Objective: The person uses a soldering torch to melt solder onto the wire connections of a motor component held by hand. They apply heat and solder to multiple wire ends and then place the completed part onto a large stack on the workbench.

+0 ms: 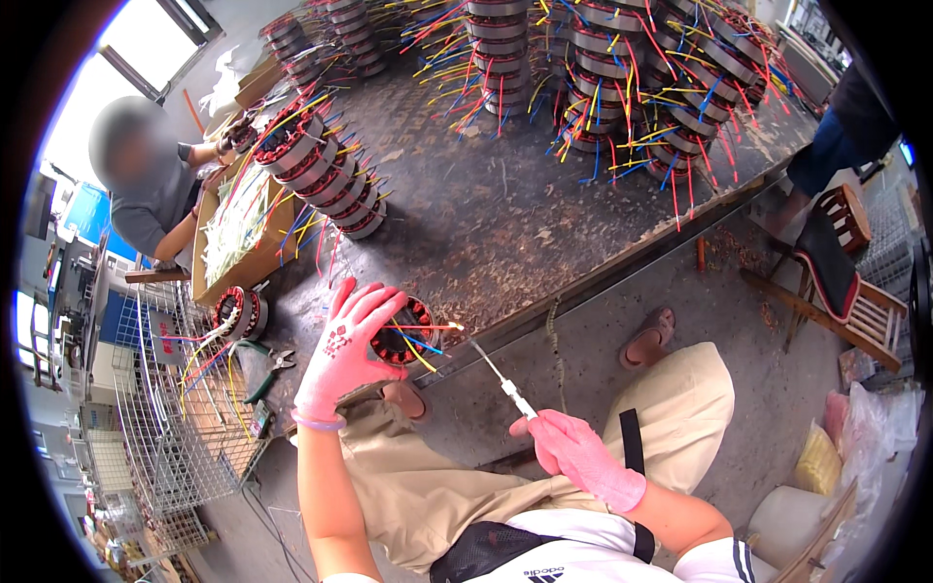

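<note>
Two pink-gloved hands work one round copper-wound motor stator (403, 333): left hand (345, 352) fingers wrap it at the desk (505, 233) edge, right hand (573, 449) fingers pinch a thin white tool (498, 375), which next needs careful aiming.

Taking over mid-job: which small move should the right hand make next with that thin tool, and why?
Probably ease the thin tool forward into the stator: the left hand holds the stator at the table edge, and the right hand already aims the tip at its windings.

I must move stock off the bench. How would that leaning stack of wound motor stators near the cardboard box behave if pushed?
The stator stack already leans, so it would probably topple. Each ring looks like steel and copper, likely heavy for its size. Its coloured wires dangle loosely and could snag.
</note>
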The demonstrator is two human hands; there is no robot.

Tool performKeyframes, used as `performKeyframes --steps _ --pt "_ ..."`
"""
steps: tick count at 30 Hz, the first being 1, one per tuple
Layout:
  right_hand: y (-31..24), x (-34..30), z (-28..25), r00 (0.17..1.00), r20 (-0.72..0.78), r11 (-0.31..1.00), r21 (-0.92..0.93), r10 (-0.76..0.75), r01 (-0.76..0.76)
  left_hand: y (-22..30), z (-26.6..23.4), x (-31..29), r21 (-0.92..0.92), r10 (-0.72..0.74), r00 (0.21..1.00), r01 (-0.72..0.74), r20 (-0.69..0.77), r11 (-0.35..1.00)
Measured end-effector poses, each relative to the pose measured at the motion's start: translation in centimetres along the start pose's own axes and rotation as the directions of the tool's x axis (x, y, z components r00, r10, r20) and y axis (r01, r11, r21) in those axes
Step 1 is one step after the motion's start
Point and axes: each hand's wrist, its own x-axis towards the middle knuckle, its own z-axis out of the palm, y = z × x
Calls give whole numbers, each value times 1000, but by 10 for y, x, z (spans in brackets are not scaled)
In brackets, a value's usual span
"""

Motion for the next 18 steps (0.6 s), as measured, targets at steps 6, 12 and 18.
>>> performKeyframes --steps 6,12,18 --pt "-4 -4 0 1000 -9 1000 18 -19 20 1 1 0 17 0 1000 0 -7 1000" --pt "-6 -4 0 999 -19 998 63 29 -28 5 -1 1 -8 -15 1000 15 -6 1000" --pt "-6 -5 -1 999 -26 1000 18 20 -20 4 0 1 8 2 1000 -1 -20 1000"
